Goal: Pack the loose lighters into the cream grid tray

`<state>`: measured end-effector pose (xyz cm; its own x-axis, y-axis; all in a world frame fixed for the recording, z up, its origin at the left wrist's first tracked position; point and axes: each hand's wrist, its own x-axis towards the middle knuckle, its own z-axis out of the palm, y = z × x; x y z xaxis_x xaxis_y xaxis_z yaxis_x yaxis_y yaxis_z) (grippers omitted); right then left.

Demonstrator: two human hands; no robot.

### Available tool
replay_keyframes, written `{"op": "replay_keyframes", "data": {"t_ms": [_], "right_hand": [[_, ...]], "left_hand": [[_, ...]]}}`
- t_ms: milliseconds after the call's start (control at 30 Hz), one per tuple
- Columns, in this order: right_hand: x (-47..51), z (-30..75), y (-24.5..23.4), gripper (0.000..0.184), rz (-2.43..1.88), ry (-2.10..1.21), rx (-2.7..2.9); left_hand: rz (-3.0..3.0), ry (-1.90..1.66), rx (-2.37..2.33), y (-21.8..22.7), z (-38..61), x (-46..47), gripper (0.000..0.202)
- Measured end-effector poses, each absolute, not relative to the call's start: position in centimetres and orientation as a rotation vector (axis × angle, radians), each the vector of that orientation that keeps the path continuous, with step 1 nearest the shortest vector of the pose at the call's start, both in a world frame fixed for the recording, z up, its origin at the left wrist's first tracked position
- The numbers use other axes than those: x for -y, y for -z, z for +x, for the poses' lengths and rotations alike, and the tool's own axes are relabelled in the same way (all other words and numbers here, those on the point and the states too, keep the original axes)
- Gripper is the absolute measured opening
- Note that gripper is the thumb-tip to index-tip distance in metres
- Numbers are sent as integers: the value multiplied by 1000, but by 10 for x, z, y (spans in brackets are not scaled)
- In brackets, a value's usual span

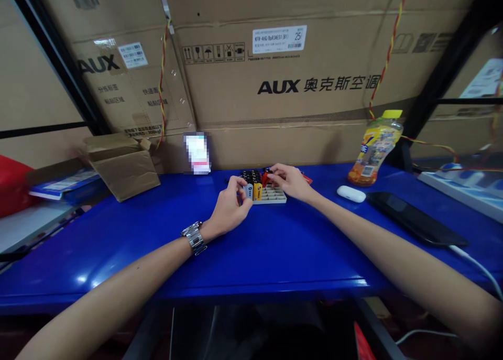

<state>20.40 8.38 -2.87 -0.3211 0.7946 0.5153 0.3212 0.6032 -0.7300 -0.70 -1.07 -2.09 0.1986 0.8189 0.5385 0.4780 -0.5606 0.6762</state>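
A pale gridded tray [269, 200] lies on the blue table, its right-hand compartments showing bare. In its left part stand several small lighters with black tops [250, 176], among them a grey lighter [249, 191] and a yellow lighter [258, 191] at the front. My left hand [231, 205], with a metal watch on the wrist, has its fingers curled closed against the grey lighter at the tray's left end. Over the tray's back right, my right hand [290, 182] pinches a red lighter [265, 180]; its lower end is partly hidden by the fingers.
Rightward are a white earbud case [351, 194], a black phone [416, 218] on a cable, a drink bottle [375, 148] and a power strip [467, 189]. An open cardboard box [121, 166] and a lit, blurred screen [197, 153] stand left. Large cartons [314, 124] back the table.
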Motion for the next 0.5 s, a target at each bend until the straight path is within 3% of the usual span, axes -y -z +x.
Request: {"op": "replay_keyframes", "data": {"t_ms": [500], "right_hand": [[-80,209,16,30,-1142,-48,2318]], "left_hand": [[2187,-1230,-1243,21,-7,10,27]]}}
